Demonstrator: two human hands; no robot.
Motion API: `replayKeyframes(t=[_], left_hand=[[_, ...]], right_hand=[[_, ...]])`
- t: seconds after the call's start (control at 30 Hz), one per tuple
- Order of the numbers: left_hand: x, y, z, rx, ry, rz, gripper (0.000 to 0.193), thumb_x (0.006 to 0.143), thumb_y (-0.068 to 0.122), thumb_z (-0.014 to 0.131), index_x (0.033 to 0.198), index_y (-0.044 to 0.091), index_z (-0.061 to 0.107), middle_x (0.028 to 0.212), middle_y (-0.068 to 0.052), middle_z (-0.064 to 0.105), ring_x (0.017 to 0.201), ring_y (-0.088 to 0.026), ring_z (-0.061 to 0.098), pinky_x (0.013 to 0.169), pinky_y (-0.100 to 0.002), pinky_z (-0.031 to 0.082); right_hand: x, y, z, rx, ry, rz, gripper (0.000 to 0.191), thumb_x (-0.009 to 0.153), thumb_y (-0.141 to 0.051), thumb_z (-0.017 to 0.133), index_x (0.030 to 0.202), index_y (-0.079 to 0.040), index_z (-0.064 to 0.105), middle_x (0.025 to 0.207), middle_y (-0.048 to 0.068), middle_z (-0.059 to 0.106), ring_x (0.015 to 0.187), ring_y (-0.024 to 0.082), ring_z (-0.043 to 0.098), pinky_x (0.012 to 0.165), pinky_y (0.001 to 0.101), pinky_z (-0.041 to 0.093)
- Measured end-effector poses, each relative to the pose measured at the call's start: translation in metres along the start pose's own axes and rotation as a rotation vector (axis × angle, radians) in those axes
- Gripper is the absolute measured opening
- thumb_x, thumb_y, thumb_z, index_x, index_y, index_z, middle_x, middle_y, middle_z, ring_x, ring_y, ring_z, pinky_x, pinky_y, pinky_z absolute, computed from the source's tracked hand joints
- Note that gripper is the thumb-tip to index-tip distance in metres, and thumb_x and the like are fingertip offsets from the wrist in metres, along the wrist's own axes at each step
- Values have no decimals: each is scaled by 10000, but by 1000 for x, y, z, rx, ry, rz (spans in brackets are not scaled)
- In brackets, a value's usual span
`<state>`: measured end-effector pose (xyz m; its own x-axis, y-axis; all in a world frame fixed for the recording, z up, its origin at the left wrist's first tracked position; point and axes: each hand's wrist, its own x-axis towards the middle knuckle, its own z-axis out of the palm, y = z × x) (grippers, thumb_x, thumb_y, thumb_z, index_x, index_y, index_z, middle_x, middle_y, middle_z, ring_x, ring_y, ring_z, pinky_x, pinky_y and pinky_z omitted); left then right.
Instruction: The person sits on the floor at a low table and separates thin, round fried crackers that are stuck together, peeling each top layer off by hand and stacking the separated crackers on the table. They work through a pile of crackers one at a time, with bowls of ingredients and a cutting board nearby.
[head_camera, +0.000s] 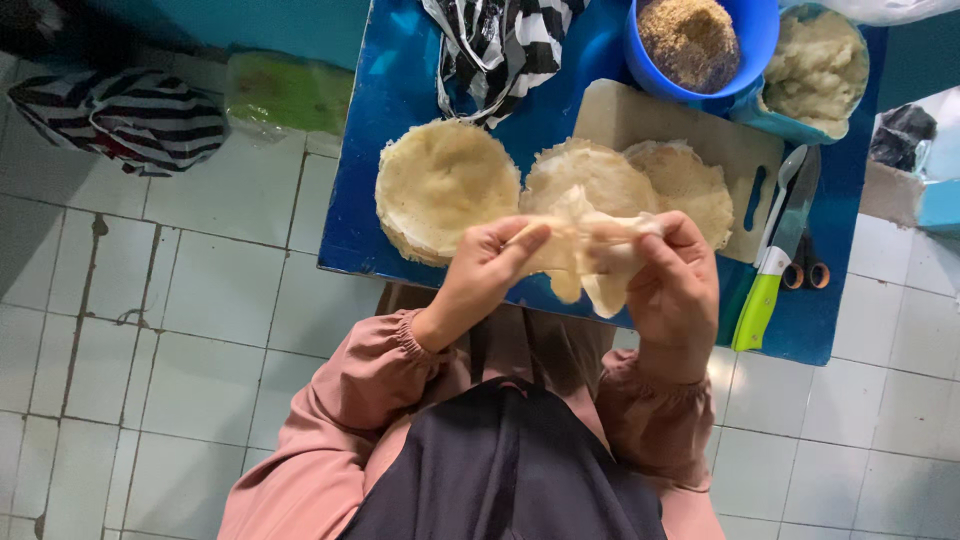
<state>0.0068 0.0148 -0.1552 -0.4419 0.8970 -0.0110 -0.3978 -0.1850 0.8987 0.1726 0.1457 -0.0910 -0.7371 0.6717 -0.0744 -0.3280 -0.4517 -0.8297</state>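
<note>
Over on the tiled floor (200, 300) lies a striped cloth bag (125, 118), well apart from the work. On the blue tabletop (355, 220) sits a stack of thin round wrappers (445, 185), with another striped bag (500, 40) behind it. The person's left hand (485, 275) pinches one edge of a soft, pale wrapper sheet (585, 255) between thumb and fingers, and the right hand (675, 285) pinches the opposite edge, so the sheet hangs stretched and drooping in the air just above the near edge of the tabletop. Behind it a pale cutting board (640, 120) carries two more wrappers (640, 180). Further right stand a blue bowl of brown crumbs (695, 40) and a tub of pale mash (815, 65), then a green-handled knife (775, 255) beside small scissors (805, 270). To my eye the sheet looks thin and sticky; pulled apart too hard it could tear, or its hanging fold could cling to itself and crumple.
</note>
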Motion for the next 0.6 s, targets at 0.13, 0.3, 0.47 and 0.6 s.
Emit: replayKeyframes(t=[0.13, 0.3, 0.47, 0.6], left_hand=[[1, 4, -11, -2, 146, 238, 286, 1164, 206, 595, 1167, -31, 755, 1020, -39, 660, 874, -78, 634, 832, -238, 515], [1, 19, -15, -440, 244, 143, 301, 1113, 216, 575, 1251, -24, 694, 1158, -123, 740, 1019, -174, 731, 900, -314, 596], [-1, 57, -26, -373, 262, 153, 310, 1107, 215, 556, 1293, -20, 636, 1123, -151, 748, 974, -225, 758, 852, -353, 625], [6, 100, -45, -129, 153, 140, 330, 1131, 221, 534, 1314, -36, 633, 1151, -139, 748, 992, -205, 749, 862, -328, 620]], right_hand=[[-2, 21, -16, 363, 154, -29, 213, 1105, -124, 516, 1275, -15, 582, 1232, 165, 688, 1134, 264, 681, 1022, 411, 539], [-8, 23, -40, 410, 308, -24, 400, 1029, -146, 523, 1411, -33, 557, 1289, 119, 672, 1188, 257, 672, 1028, 410, 557], [-10, -1, -50, 240, 361, -396, 409, 1078, -103, 606, 1478, -48, 546, 1358, 155, 659, 1170, 235, 677, 936, 399, 561], [12, -32, -30, -782, 306, -586, 231, 1132, -114, 696, 1292, -35, 549, 1217, 110, 597, 1158, 232, 647, 1073, 453, 568]])
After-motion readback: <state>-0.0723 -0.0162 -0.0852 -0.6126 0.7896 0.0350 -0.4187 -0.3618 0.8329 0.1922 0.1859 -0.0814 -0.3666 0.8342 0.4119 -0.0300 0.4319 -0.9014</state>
